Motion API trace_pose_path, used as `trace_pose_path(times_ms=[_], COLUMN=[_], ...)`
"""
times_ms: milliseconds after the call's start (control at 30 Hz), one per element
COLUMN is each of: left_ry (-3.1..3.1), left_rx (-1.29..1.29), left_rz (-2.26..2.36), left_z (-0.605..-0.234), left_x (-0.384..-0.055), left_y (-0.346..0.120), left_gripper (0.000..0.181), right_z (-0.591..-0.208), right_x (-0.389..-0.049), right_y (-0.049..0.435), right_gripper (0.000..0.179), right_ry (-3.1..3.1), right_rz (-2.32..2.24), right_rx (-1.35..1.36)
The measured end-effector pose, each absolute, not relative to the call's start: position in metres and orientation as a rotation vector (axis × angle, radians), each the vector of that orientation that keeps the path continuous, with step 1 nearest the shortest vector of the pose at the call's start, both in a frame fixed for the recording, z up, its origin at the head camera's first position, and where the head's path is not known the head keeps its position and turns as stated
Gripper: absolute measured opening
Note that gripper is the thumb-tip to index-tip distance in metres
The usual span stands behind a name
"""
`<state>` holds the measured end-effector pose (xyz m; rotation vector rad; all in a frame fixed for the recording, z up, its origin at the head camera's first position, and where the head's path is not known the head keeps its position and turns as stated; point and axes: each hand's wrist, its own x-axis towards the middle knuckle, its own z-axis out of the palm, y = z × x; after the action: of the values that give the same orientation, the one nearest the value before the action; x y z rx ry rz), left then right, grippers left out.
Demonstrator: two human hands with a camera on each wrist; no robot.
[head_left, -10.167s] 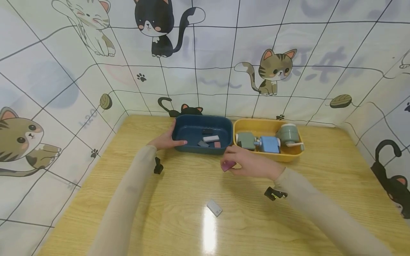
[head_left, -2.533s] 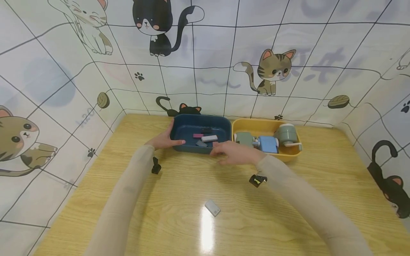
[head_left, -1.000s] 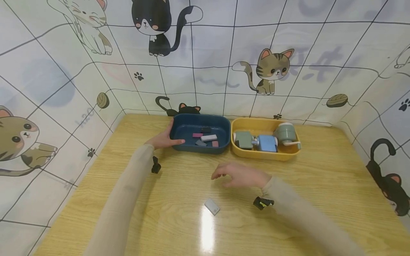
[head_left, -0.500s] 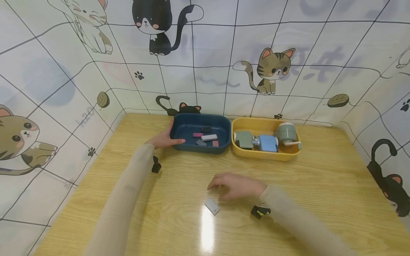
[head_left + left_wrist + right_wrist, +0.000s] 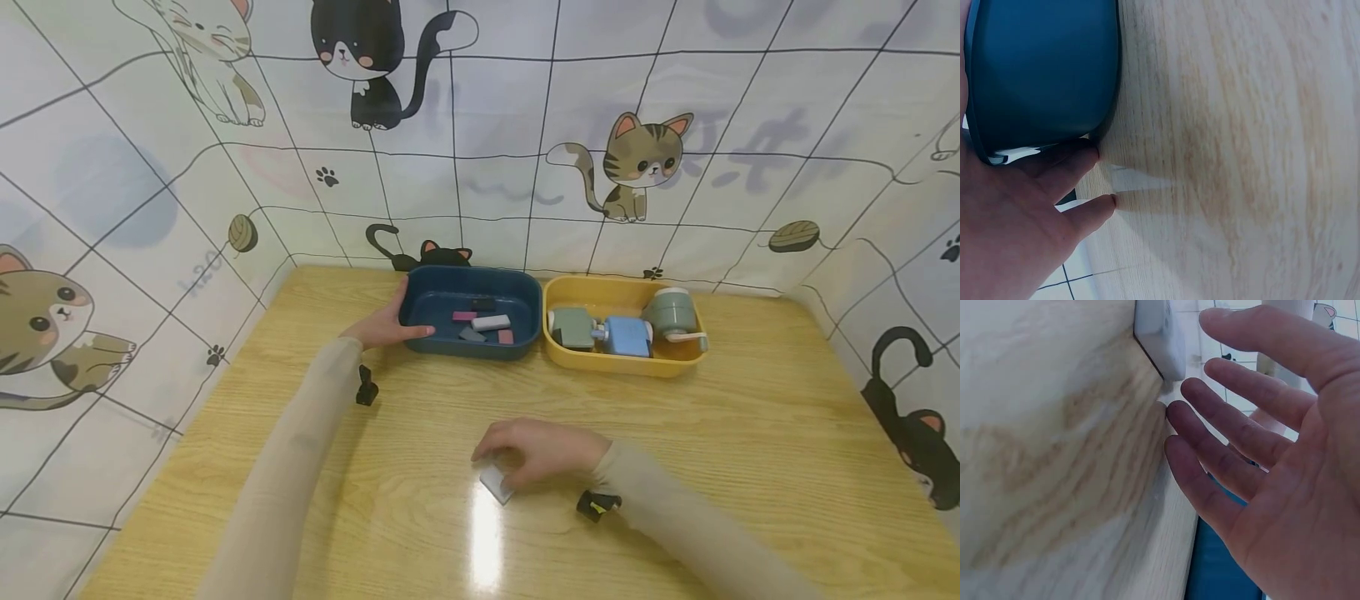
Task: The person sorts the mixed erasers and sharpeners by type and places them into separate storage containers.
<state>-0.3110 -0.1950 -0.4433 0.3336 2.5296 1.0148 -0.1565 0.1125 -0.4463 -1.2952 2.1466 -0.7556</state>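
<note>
A small light-grey rectangular block [image 5: 494,483] lies on the wooden table, with part of it under my right hand [image 5: 543,450]. In the right wrist view, the thumb and loosely bent fingers are spread near the block [image 5: 1161,334], with a gap between thumb and fingertips; none grips it. My left hand [image 5: 386,327] holds the left end of a dark blue bin [image 5: 472,348], its thumb over the rim and its fingers along the outside wall. Inside the bin lie several small blocks: a white one [image 5: 491,322], a magenta one [image 5: 464,316], and black, grey and pink ones.
A yellow bin [image 5: 592,362] stands against the blue bin's right side. It holds a green item [image 5: 574,328], a blue item [image 5: 628,337] and a green round-bodied item with a crank handle [image 5: 671,312]. A cat-printed cloth [image 5: 495,183] hangs behind the table.
My right hand has come from the blue bin toward me, down over the light-grey block. Earlier it carried a magenta block, which now lies in the bin. My left hand has stayed put.
</note>
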Motion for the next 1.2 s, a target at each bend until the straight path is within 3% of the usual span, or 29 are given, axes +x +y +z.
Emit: trace_pose_path(times_ms=[700, 1200], left_ry=[2.511, 2.528], left_rx=[0.327, 0.355], left_rz=[1.051, 1.022], left_z=[-0.444, -0.444], left_x=[-0.310, -0.312], left_y=[-0.194, -0.195], left_gripper=[0.119, 0.118], right_z=[-0.457, -0.457], right_x=[-0.148, -0.147], right_y=[0.105, 0.104], right_gripper=[0.052, 0.043], right_ry=[2.119, 2.121], right_rz=[-0.640, -0.684], right_rx=[-1.405, -1.391])
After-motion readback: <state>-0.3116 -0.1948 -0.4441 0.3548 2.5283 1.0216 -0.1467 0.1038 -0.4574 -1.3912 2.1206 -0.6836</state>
